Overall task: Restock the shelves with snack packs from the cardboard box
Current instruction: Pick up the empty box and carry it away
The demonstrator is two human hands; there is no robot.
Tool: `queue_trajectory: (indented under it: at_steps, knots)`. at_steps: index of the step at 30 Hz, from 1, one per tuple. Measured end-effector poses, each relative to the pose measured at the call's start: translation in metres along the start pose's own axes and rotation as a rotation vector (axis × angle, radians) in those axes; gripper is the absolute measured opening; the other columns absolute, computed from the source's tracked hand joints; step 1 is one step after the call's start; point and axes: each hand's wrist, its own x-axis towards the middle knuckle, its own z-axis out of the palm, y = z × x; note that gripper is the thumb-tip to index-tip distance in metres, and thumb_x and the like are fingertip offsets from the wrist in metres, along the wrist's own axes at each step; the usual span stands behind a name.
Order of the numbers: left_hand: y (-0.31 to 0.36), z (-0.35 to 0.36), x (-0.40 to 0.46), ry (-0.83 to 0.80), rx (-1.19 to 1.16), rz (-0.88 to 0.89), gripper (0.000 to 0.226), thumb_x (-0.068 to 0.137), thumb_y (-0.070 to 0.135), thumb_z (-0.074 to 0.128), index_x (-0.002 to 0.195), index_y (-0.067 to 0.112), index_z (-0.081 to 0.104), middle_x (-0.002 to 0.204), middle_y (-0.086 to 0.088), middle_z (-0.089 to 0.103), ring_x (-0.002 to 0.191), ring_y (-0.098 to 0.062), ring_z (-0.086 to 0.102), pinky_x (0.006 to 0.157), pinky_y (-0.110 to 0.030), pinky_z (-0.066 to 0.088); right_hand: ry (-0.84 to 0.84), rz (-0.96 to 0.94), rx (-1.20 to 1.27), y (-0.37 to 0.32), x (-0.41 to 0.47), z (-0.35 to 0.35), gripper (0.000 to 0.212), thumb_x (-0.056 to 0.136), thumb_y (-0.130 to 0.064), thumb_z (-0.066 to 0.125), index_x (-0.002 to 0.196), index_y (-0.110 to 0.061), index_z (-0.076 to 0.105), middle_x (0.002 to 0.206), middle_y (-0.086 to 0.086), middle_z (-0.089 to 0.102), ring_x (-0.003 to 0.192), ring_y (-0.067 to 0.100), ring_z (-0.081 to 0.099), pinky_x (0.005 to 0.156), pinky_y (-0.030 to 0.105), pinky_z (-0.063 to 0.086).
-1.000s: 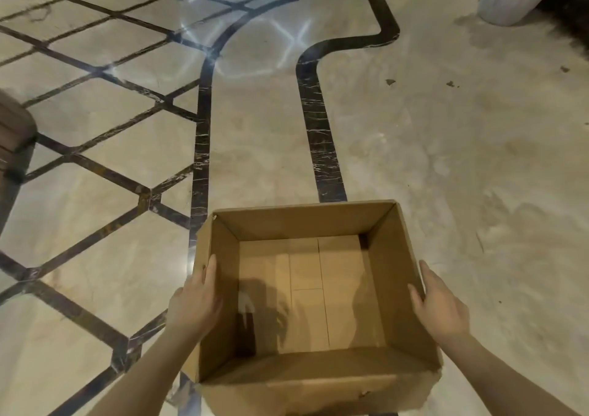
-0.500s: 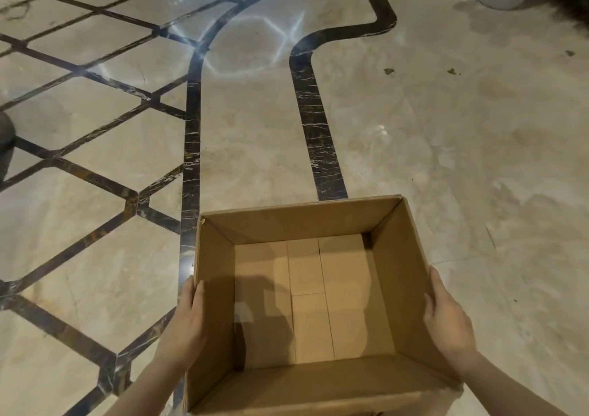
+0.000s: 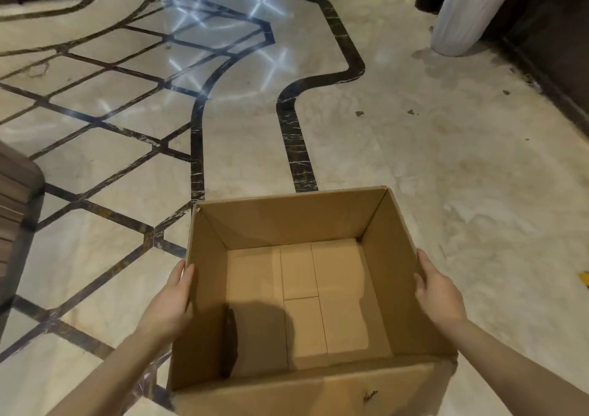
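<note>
Head view, looking down on an open cardboard box [image 3: 298, 221] carried between two bare hands above a marble floor [image 3: 446, 160]. No snack packs lie in the box; only its folded bottom flaps [image 3: 299, 301] show, meeting along visible seams, with a dark shadow over the near left part of the bottom. Left hand [image 3: 169, 304]: pressed flat against the outside of the box's left wall, fingers straight and pointing away from the person, curled round nothing. Right hand [image 3: 438, 291]: pressed likewise against the outside of the box's right wall, fingers extended along the cardboard. Both forearms reach in from the near edge, one on each side of the box. Whether the box touches the floor or is held clear of it cannot be told. Beyond the box's far wall, dark inlaid bands [image 3: 293, 135] curve across the pale floor, and to the far left of the box they form a lattice of lines. A white column base [image 3: 462, 17] stands well beyond the box's far right corner. A dark wooden piece of furniture [image 3: 16, 199] stands well to the left of the box.
</note>
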Motion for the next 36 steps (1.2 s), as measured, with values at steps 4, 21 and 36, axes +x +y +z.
queue_trajectory:
  at_steps: [4,21,36]
  knots:
    - [0.038,-0.098,-0.024,0.046,-0.057,0.132,0.063,0.09,0.007,0.048,0.147,0.008,0.021,0.156,-0.008,0.013,0.138,-0.024,0.029,0.111,-0.029,0.025,0.055,0.018,0.006,-0.033,-0.022,-0.107,0.055,0.097,-0.016,0.04,0.148,-0.024,0.022,0.105,0.016,0.068,0.082,0.031,0.064,0.071,0.04,0.054]
    - [0.245,-0.408,-0.13,0.286,-0.155,0.59,0.07,0.082,0.003,0.063,0.144,0.01,0.031,0.133,-0.014,0.053,0.117,-0.031,0.054,0.094,-0.04,0.042,0.439,0.093,0.134,-0.052,-0.198,-0.457,0.051,0.094,-0.012,0.048,0.143,-0.021,0.037,0.135,0.007,0.053,0.119,0.029,0.051,0.093,0.035,0.042]
    - [0.395,-0.411,-0.2,0.067,0.023,1.109,0.065,0.083,0.009,0.062,0.142,0.011,0.036,0.135,-0.009,0.053,0.112,-0.027,0.057,0.09,-0.035,0.047,0.724,0.498,0.209,0.026,-0.448,-0.467,0.05,0.092,-0.009,0.052,0.138,-0.026,0.044,0.127,0.003,0.06,0.111,0.026,0.057,0.087,0.038,0.048]
